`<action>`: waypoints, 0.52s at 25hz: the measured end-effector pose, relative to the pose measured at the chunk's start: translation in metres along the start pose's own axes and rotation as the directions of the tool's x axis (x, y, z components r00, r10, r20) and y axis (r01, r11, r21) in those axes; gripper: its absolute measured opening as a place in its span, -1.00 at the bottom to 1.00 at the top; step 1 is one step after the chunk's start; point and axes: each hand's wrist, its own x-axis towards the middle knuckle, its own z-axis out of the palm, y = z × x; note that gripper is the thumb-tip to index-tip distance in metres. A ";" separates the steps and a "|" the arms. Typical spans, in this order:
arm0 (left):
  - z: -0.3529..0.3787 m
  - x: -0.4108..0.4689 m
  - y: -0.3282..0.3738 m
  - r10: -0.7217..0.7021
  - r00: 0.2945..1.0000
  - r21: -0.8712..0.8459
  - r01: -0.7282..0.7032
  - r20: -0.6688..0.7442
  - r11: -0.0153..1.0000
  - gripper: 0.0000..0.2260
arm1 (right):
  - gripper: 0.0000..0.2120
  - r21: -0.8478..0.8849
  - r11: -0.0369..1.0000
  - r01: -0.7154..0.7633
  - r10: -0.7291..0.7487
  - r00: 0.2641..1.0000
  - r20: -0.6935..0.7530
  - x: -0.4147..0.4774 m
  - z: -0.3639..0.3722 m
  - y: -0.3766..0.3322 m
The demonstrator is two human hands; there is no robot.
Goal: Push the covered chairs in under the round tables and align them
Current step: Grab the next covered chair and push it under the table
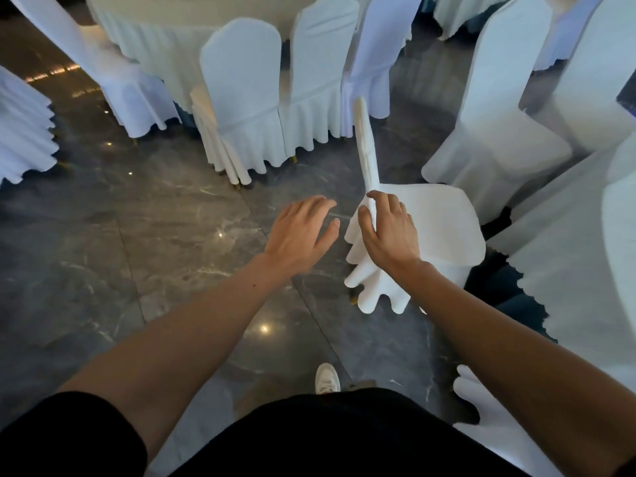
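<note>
Top of round table (165, 39) was cut off by upper edge. Left-edge chair (20, 132) ran half out of frame. Palm of right hand (385, 228) was hidden against near chair (444, 222) cover. Heel of white shoe (327, 378) was hidden under black clothing (344, 442).

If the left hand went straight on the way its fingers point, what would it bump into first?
Probably the covered chair that the right hand grips: the open left hand points toward its backrest edge. Depth is unclear, though.

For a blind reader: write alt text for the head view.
The right hand grips the backrest of a white-covered chair standing apart from the round table; the left hand hovers open beside it. Other covered chairs ring the table.
</note>
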 end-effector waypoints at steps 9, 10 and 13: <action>0.044 0.182 -0.114 0.287 0.950 -0.089 -0.277 0.123 0.957 -0.62 | -0.65 -0.077 0.970 -0.229 0.220 0.969 -0.109 0.154 0.047 0.007; 0.046 0.201 -0.128 0.325 0.936 -0.107 -0.312 0.138 0.944 -0.62 | -0.64 -0.092 0.960 -0.265 0.254 0.960 -0.121 0.167 0.053 0.004; 0.044 0.261 -0.172 0.447 0.882 -0.204 -0.415 0.149 0.887 -0.59 | -0.65 -0.090 0.902 -0.422 0.400 0.896 -0.191 0.210 0.071 -0.012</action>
